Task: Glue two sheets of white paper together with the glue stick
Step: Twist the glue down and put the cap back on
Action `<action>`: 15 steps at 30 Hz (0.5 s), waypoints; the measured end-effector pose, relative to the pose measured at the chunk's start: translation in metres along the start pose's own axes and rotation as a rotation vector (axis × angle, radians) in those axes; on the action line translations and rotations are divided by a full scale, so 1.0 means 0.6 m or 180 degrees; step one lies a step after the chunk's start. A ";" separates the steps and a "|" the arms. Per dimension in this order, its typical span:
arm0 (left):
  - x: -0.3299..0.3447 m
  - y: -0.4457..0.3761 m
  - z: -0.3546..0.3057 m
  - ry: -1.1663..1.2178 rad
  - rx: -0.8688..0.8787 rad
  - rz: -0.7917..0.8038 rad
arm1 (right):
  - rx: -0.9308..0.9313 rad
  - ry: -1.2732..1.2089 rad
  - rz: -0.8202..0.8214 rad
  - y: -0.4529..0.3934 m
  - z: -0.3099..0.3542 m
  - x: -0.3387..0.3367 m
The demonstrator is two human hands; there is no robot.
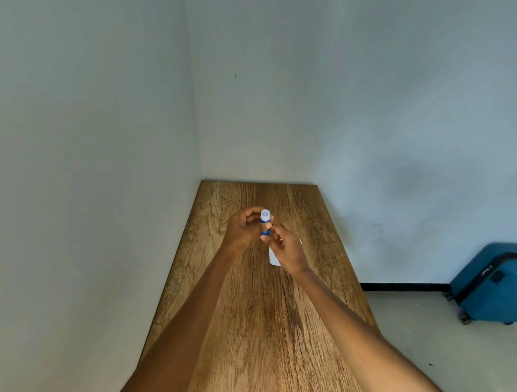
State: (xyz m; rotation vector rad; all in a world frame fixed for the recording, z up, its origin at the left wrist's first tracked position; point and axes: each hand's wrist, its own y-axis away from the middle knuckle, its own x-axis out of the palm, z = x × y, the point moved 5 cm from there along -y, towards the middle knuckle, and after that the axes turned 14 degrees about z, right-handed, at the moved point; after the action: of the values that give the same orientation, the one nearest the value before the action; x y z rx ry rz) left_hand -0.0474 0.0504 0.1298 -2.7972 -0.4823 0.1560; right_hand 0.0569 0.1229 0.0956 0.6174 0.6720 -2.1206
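Note:
A glue stick (pixel 265 225) with a blue body and a white top stands upright above the wooden table (pixel 256 314). My left hand (pixel 242 227) curls its fingers round the stick's upper part. The fingertips of my right hand (pixel 287 249) pinch its lower end. White paper (pixel 273 258) lies on the table under my right hand, mostly hidden by it, so I cannot tell how many sheets there are.
The narrow table runs along the left wall into the corner, with its far edge against the back wall. A blue wheeled suitcase (pixel 498 286) stands on the floor at the right, by the wall.

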 end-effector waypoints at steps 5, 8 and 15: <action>0.013 0.010 -0.003 0.0127 0.0065 -0.0212 | 0.0208 0.0634 -0.0724 0.009 0.010 -0.002; 0.013 0.020 -0.001 0.0044 0.0088 -0.0325 | 0.0429 0.0376 -0.0723 0.003 0.006 0.014; -0.025 0.032 0.004 -0.0188 0.0071 -0.0076 | -0.0280 -0.0157 0.0139 -0.018 0.014 0.041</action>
State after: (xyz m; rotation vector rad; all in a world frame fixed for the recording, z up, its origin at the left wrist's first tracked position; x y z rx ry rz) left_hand -0.0560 0.0285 0.1227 -2.7704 -0.5246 0.2379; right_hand 0.0329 0.1098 0.0894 0.5255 0.7138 -2.0476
